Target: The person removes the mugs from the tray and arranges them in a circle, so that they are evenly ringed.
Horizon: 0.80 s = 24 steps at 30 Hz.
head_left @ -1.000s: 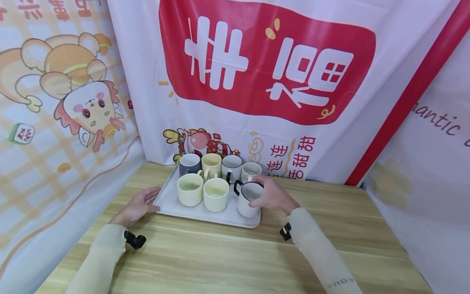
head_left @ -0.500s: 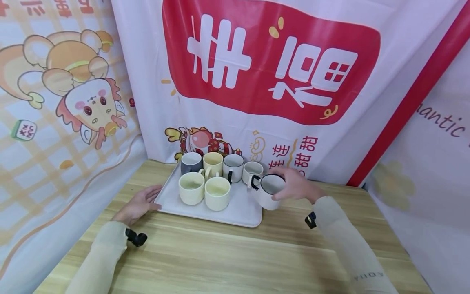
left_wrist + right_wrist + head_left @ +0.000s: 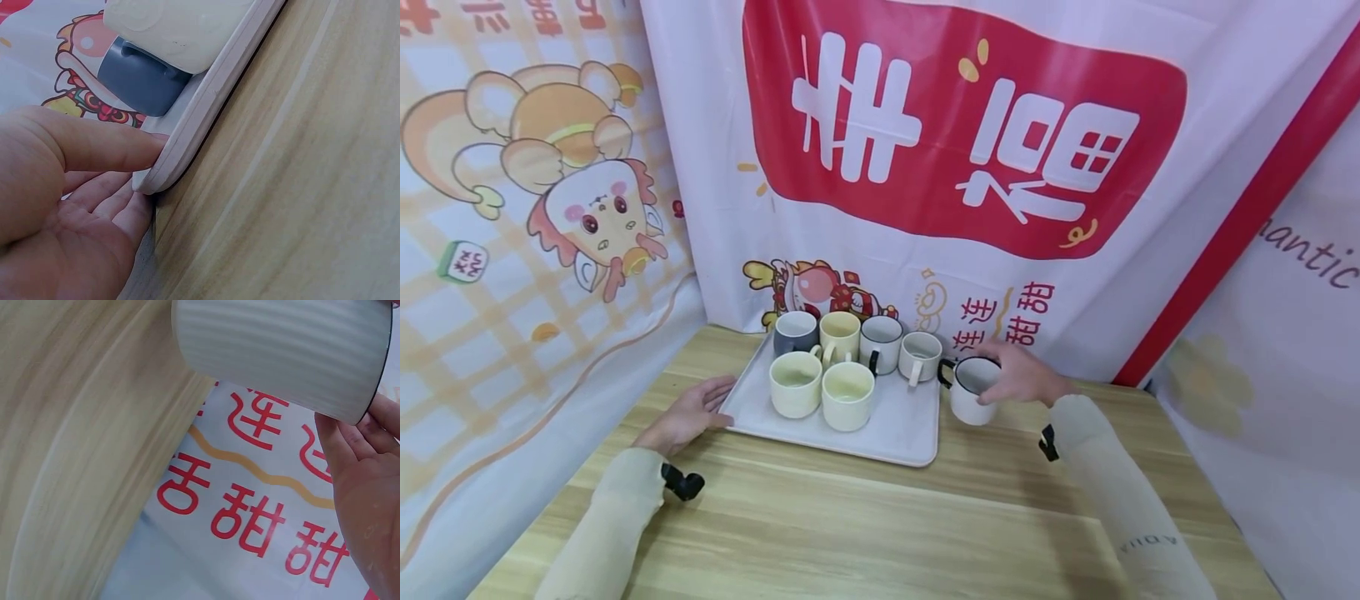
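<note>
My right hand (image 3: 1024, 377) grips a white mug (image 3: 967, 408) with a black rim and black handle by its rim, just right of the tray. In the right wrist view the mug's ribbed side (image 3: 281, 350) shows, with fingers at its dark rim. At the tray's front left corner, my left hand (image 3: 688, 415) holds the white tray (image 3: 895, 437). The left wrist view has the thumb (image 3: 119, 145) on the tray rim (image 3: 194, 119) and the other fingers below it, outside the corner. Two pale yellow mugs (image 3: 796, 392) stand at the front of the tray.
Along the tray's back stand a dark grey mug (image 3: 790, 342), a yellow mug (image 3: 842, 340), a white black-rimmed mug (image 3: 883, 350) and a small off-white cup (image 3: 919, 354). Printed cloths, including a red and white one (image 3: 865, 225), hang behind and beside the wooden table (image 3: 865, 533).
My right hand has carried the white black-rimmed mug rightward off the tray's front right corner to beside the tray. The left hand stays at the tray corner, and the head view has shifted slightly.
</note>
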### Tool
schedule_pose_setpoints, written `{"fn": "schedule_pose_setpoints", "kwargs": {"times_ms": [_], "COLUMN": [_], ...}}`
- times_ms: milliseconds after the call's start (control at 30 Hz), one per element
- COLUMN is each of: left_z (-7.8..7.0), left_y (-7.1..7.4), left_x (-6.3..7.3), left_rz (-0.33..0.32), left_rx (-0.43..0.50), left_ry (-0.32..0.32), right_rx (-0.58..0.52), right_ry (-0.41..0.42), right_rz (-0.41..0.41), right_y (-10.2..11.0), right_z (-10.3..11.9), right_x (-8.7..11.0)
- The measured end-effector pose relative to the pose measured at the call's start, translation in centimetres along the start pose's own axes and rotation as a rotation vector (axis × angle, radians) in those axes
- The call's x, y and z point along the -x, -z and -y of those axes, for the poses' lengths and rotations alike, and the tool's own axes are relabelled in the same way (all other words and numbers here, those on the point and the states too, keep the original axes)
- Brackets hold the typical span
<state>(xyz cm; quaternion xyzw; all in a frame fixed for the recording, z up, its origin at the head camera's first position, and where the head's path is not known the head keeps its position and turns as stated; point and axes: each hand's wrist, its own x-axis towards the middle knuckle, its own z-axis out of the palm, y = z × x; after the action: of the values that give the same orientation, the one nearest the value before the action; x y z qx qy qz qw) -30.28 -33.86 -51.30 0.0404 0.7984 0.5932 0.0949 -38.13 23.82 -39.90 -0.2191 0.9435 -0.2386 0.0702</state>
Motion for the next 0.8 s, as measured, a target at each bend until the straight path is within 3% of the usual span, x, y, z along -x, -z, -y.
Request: {"fn": "schedule_pose_setpoints", "kwargs": {"times_ms": [433, 800], "left_z": [-0.2, -0.1], "left_y": [0.0, -0.1], "left_x": [0.3, 0.3], "left_rz": [-0.003, -0.002], "left_rx": [-0.002, 0.002], "left_ry": [-0.011, -0.020], "right_rx": [-0.051, -0.014], "right_ry": [-0.008, -0.007], "right_rz": [0.003, 0.015], "right_y": [-1.1, -1.2], "right_z": [-1.5, -2.2], "right_x": [-0.2, 0.0]}}
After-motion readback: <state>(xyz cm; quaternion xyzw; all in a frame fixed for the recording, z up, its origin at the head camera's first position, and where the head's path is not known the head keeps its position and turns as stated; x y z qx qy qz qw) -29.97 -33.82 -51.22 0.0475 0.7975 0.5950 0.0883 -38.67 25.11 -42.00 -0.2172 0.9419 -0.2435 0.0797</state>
